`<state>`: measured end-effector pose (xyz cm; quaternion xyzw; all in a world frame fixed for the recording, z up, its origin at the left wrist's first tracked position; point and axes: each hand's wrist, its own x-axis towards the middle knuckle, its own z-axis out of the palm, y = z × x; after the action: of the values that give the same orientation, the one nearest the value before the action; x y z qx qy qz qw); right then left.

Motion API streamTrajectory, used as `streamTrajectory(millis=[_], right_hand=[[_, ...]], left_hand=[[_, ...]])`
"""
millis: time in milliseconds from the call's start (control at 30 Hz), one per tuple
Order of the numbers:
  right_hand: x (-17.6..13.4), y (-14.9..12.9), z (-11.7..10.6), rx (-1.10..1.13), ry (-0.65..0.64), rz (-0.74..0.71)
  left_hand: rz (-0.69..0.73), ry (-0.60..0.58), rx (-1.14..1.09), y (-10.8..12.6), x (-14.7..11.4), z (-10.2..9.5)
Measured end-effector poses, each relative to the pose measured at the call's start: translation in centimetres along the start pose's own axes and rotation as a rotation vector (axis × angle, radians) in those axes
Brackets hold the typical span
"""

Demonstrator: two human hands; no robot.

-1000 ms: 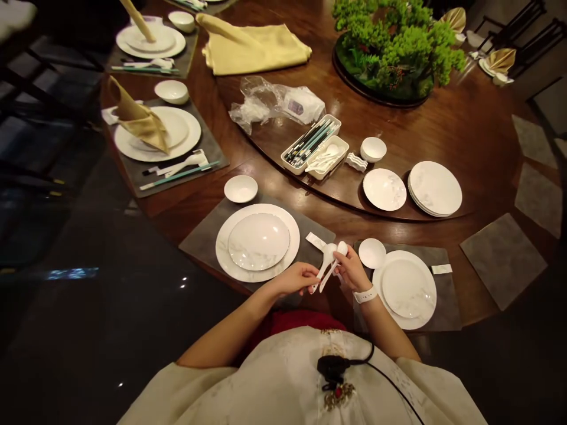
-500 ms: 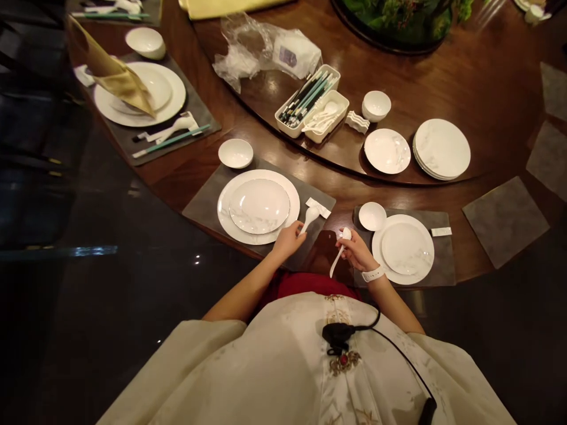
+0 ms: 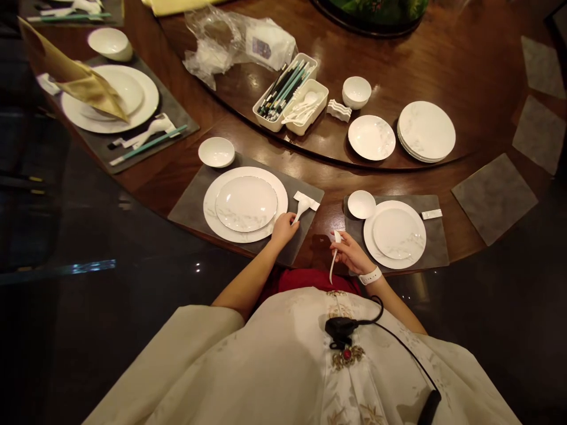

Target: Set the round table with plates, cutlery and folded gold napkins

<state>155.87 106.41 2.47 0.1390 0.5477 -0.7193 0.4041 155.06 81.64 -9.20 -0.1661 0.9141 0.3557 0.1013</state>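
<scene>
Your left hand (image 3: 284, 229) pinches the handle of a glossy white spoon (image 3: 302, 208), its scoop at a white oblong rest (image 3: 313, 204), at three o'clock of a large round white plate (image 3: 209, 206); your right hand (image 3: 349, 252) holds a second slim white spoon (image 3: 333, 258), handle pointing to six o'clock; a small round white bowl (image 3: 216, 153) sits at that plate's eleven o'clock; a cream rectangular box (image 3: 266, 122) stands near your twelve o'clock.
</scene>
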Motion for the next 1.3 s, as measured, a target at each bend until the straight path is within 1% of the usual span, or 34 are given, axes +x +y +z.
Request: streamTrajectory(millis=[133,200,267,367,467,533,633,767,933,1133,1233,1300], right_hand=[[-0.2,0.1,-0.4,0.023,0.02,-0.011],[-0.4,0.1,-0.4,0.032,0.027,-0.012],[-0.6,-0.1,-0.5,0.036,0.023,-0.014],[-1.0,-0.2,-0.5,0.03,-0.009,-0.026],[-1.2,-0.2,-0.6,0.026,-0.029,-0.041],[-1.3,-0.2,-0.8,0.028,-0.023,-0.045],[-1.4,-0.1,-1.0,0.032,-0.014,-0.054],[-1.8,-0.3,-1.1,0.034,-0.008,-0.042],[-2.2,-0.3,-0.7,0.01,-0.011,0.002],[-2.2,0.2,-0.4,-0.018,-0.029,0.036],[-2.3,0.3,-1.1,-0.002,0.003,0.004],[-2.6,0.0,-2.3,0.003,0.052,-0.054]], left_hand=[[-0.009,-0.031,0.013,0.1,-0.2,0.2],[-0.008,-0.025,0.027,0.1,-0.2,-0.2],[0.006,0.005,0.06,0.1,0.3,-0.9],[0.079,0.036,0.143,0.4,2.4,-2.5],[0.24,-0.006,0.251,0.9,5.6,-3.9],[0.332,-0.047,0.323,1.4,7.4,-4.3],[0.387,-0.106,0.397,1.9,9.0,-4.3],[0.393,-0.15,0.414,2.0,9.4,-3.9],[0.407,-0.121,0.385,1.2,9.5,-3.5],[0.398,-0.113,0.378,0.4,9.3,-3.3],[0.392,-0.108,0.373,0.5,9.2,-3.5],[0.385,-0.117,0.367,0.6,9.1,-3.8]])
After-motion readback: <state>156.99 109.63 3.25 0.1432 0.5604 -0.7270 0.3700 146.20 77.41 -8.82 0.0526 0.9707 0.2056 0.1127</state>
